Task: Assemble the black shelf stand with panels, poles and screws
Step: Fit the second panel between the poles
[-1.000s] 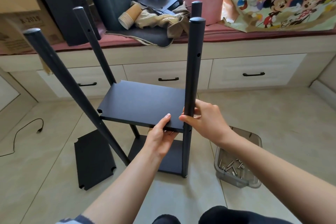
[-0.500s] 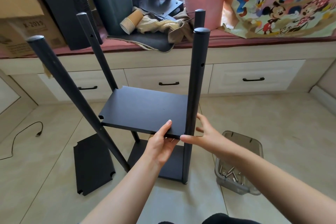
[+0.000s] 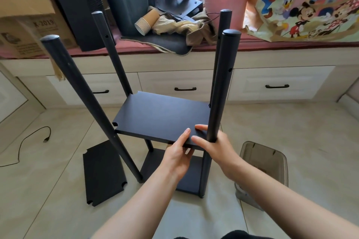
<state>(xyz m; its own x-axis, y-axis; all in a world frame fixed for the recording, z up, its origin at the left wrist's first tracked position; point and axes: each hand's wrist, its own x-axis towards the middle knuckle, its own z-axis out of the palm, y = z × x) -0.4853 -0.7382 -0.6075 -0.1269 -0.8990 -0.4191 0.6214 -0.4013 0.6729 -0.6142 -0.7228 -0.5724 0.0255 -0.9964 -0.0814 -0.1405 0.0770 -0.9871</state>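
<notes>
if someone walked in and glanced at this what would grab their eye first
Four black poles rise mid-frame from a bottom panel on the floor. Both hands meet at the middle panel: the left hand pinches its near edge, the right hand grips the near right pole. Behind them, a cluttered window seat with a bright cartoon bag at top right.

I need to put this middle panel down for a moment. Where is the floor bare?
Bare tile lies right of the stand, between the screw bin and the drawers. Near left is crowded: spare panel, leaning pole, cable. The window seat is cluttered.
</notes>
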